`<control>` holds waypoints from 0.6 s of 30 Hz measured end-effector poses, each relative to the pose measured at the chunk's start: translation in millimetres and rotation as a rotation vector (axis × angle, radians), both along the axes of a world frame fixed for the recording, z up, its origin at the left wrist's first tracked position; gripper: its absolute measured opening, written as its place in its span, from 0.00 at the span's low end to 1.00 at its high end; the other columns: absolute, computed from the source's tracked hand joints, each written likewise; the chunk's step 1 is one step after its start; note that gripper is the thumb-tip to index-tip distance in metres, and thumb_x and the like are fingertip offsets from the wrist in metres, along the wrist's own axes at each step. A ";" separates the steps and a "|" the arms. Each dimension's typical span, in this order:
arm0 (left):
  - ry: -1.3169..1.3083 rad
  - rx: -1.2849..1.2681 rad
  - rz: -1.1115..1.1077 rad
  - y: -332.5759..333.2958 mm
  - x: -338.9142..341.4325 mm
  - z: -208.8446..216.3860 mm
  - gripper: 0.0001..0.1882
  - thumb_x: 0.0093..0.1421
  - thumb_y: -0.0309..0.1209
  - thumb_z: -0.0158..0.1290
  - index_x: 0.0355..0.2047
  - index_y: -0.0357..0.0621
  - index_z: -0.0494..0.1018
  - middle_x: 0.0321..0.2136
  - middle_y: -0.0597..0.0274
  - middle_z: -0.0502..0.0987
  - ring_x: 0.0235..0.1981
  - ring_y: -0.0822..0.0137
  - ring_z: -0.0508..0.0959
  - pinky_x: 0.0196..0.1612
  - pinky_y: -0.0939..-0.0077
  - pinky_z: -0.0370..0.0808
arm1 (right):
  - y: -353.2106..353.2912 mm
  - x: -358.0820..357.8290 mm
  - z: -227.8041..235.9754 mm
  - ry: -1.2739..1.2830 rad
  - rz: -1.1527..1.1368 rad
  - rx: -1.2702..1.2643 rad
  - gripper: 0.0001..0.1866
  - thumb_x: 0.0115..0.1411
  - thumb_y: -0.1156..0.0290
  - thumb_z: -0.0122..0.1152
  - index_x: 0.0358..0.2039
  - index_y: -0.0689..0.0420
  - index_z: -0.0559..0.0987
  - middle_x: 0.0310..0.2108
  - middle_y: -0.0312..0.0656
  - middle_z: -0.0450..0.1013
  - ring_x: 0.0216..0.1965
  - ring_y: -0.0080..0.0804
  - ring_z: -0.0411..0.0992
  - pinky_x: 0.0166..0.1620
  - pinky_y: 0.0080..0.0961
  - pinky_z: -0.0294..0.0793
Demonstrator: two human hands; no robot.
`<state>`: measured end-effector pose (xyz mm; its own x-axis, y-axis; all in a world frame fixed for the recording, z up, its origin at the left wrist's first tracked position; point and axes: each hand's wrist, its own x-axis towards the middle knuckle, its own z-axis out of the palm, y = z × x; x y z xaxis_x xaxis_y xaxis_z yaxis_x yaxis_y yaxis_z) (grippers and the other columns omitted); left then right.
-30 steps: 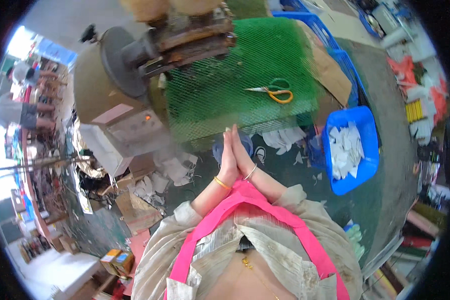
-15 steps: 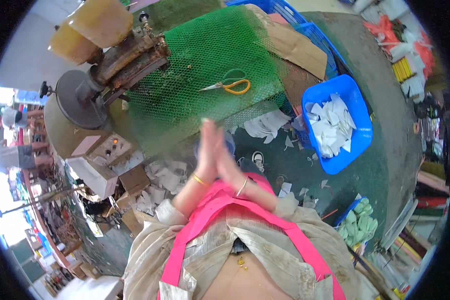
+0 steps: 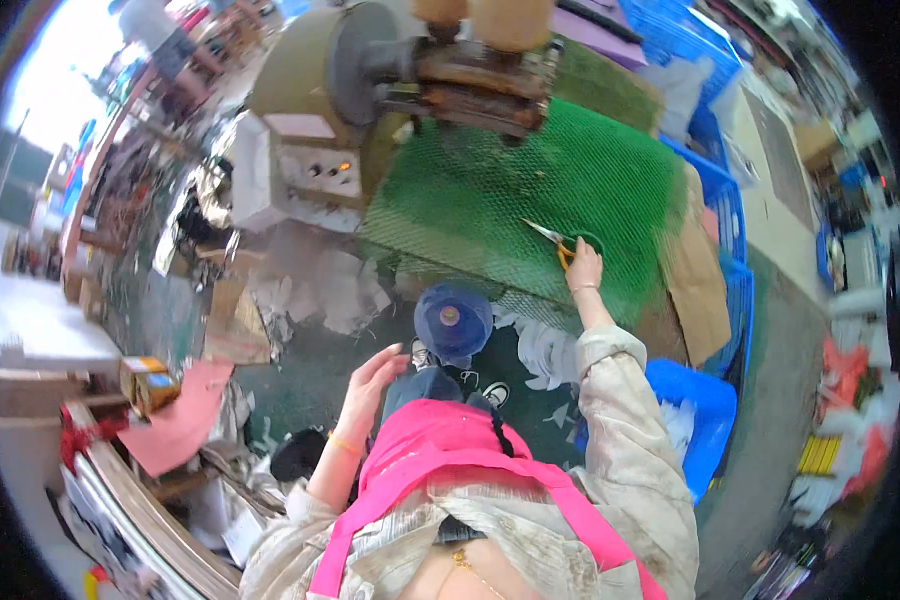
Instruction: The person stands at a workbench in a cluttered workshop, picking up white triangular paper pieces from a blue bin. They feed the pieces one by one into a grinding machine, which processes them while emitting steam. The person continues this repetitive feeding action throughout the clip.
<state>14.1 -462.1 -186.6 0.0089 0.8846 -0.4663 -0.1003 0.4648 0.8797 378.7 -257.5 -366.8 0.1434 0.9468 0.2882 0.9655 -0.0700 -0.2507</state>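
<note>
On a green mesh mat (image 3: 470,190) lies a pair of scissors (image 3: 564,250) with one orange and one green handle loop, its blades toward the upper left. My right hand (image 3: 585,270) reaches forward to them, and its fingers are closed at the handles; the fingertips are partly hidden. Lower and to the left, my left hand (image 3: 370,378) holds nothing, its fingers stretched out and apart, beside my lap. A round blue stool-like thing (image 3: 454,322) stands between my left hand and the mat.
A heavy press-like machine (image 3: 470,80) overhangs the mat's far left. Its control box (image 3: 315,172) has a lit orange lamp. At right are a blue bin (image 3: 715,405) with white scraps and brown cardboard (image 3: 695,290). White cut-offs (image 3: 330,290) litter the floor.
My palms were pressed together; now they are apart. My right hand has gone forward to the scissors, my left hand out to the left. The whole view has turned and shifted.
</note>
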 end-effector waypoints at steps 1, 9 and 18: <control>0.017 -0.008 0.097 -14.6 -9.2 -1.6 0.17 0.58 0.30 0.44 0.47 0.35 0.65 0.39 0.57 0.72 0.41 0.71 0.70 0.46 0.79 0.64 | 8.8 4.3 1.8 -0.069 0.031 -0.075 0.18 0.46 0.64 0.57 0.37 0.57 0.68 0.33 0.46 0.67 0.37 0.42 0.66 0.39 0.36 0.65; 0.028 -0.227 0.132 -81.1 -55.4 -66.5 0.17 0.57 0.29 0.44 0.46 0.33 0.65 0.38 0.57 0.72 0.41 0.69 0.71 0.45 0.79 0.66 | -5.7 4.8 60.3 0.019 0.189 -0.101 0.22 0.36 0.79 0.54 0.36 0.61 0.64 0.31 0.51 0.66 0.34 0.48 0.66 0.38 0.37 0.67; 0.258 -0.049 -0.142 -29.5 -127.8 -127.4 0.18 0.55 0.31 0.46 0.45 0.35 0.65 0.39 0.51 0.72 0.42 0.65 0.72 0.46 0.77 0.66 | -29.9 -175.2 93.4 0.721 0.040 -0.176 0.25 0.41 0.74 0.59 0.42 0.57 0.65 0.38 0.47 0.68 0.39 0.37 0.69 0.42 0.29 0.67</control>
<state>-113.7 -491.6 -314.0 0.0068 0.8593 -0.5114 0.1933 0.5007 0.8438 203.5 -287.5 -273.4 0.2037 0.9788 -0.0210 0.5679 -0.1356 -0.8119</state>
